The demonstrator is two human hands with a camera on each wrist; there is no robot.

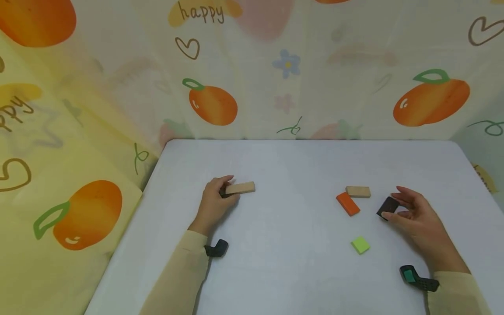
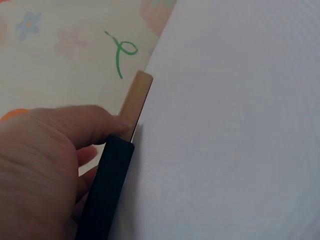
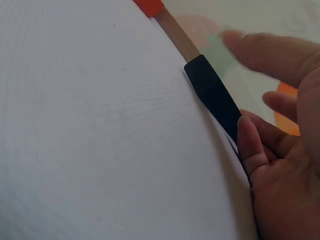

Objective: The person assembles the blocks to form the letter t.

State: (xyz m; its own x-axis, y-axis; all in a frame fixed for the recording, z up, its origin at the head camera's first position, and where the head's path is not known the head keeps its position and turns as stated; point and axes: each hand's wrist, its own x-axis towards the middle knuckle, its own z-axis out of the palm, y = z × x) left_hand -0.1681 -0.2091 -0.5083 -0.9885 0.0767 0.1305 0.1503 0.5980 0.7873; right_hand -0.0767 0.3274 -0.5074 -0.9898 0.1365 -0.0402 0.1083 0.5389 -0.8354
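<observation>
On the table's left side my left hand (image 1: 215, 201) holds a plain wooden block (image 1: 241, 188). A dark block (image 2: 107, 185) lies against the wooden one in the same grasp, partly covered by the fingers. Over on the right, my right hand (image 1: 419, 214) pinches the end of a black block (image 1: 388, 207) at the table surface, while some fingers stand off it in the right wrist view. Left of that block lie an orange block (image 1: 348, 204) and a second wooden block (image 1: 358, 192), corners close together. Nearer the front is a small lime-green square block (image 1: 360, 245).
The white table (image 1: 283, 271) ends at a curtain (image 1: 252, 87) printed with oranges, which hangs behind it and along the left. A dark wrist device (image 1: 216, 248) is on the left wrist, and another device (image 1: 419, 279) is on the right.
</observation>
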